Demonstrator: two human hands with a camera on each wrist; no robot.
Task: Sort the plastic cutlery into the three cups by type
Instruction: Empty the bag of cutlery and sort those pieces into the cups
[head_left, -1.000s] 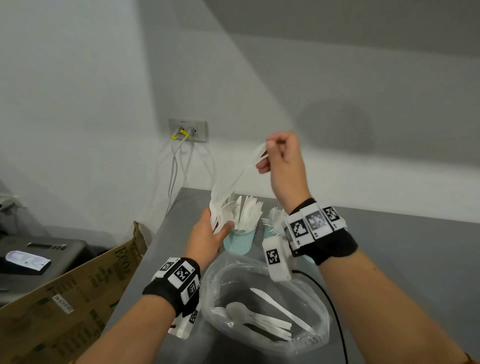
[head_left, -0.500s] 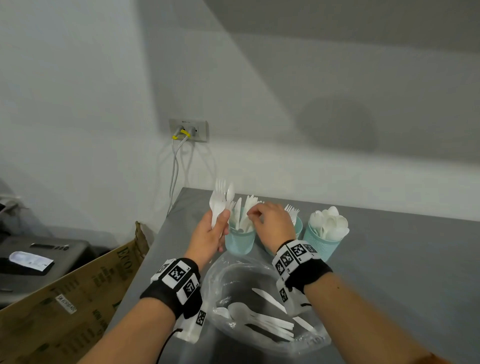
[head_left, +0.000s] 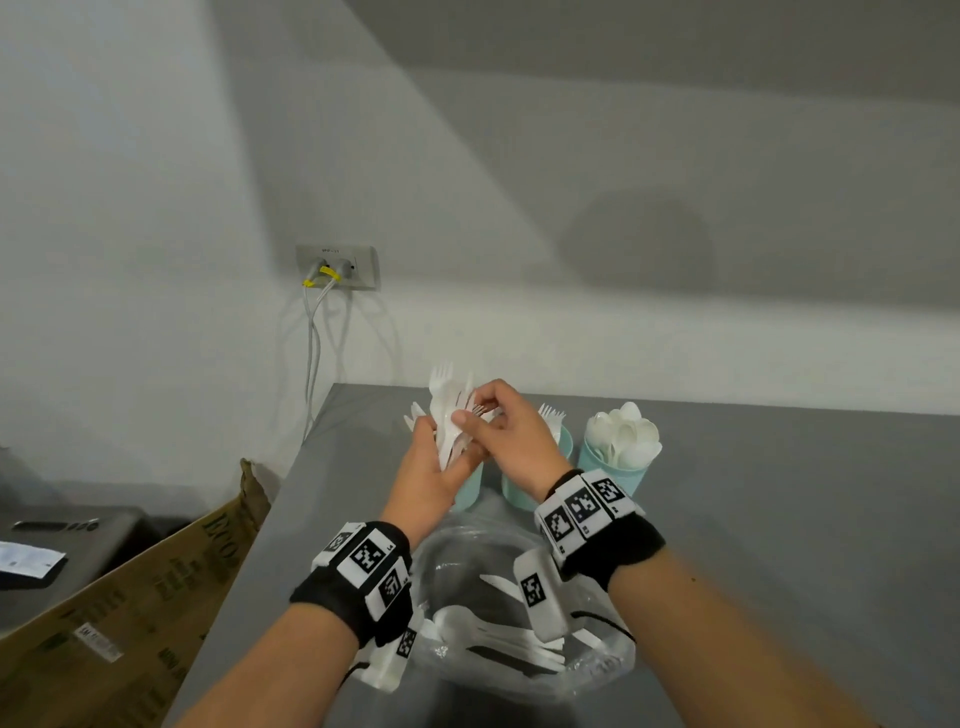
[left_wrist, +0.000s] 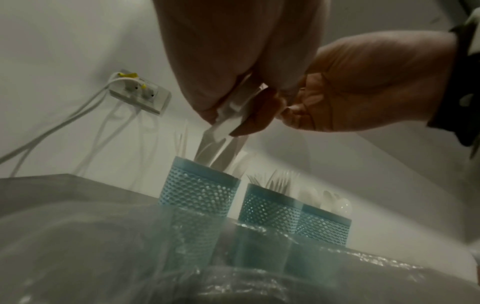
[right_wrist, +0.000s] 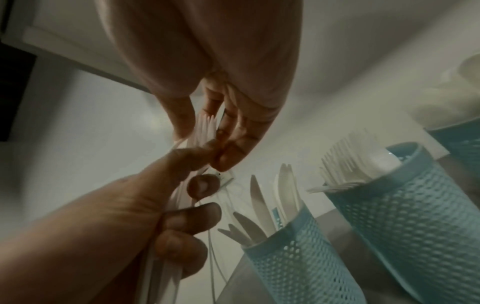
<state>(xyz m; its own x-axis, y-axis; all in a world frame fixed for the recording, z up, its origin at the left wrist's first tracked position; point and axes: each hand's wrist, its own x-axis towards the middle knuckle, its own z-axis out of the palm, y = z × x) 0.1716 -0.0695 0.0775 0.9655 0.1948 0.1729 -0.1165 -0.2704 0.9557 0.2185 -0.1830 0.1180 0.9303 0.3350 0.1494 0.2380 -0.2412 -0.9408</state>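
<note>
My left hand (head_left: 441, 457) grips a bundle of white plastic cutlery (head_left: 448, 410) upright, above the left teal cup (head_left: 470, 491). My right hand (head_left: 480, 415) meets it and pinches a fork (right_wrist: 205, 123) in that bundle by its tines. The left cup (right_wrist: 298, 257) holds knives, the middle cup (head_left: 519, 491) holds forks (head_left: 550, 415), and the right cup (head_left: 615, 467) holds spoons (head_left: 626, 431). In the left wrist view the bundle's handles (left_wrist: 228, 117) hang just over the knife cup (left_wrist: 198, 191).
A clear plastic bag (head_left: 597, 670) with several more white pieces lies on the grey table (head_left: 779, 519) between my wrists. A cardboard box (head_left: 156, 597) stands left of the table edge. Cables hang from a wall socket (head_left: 337, 267).
One second ago my right hand held a knife high. It lowered to the left cup, and now it is back at the bundle, pinching a fork. My left hand has stayed put.
</note>
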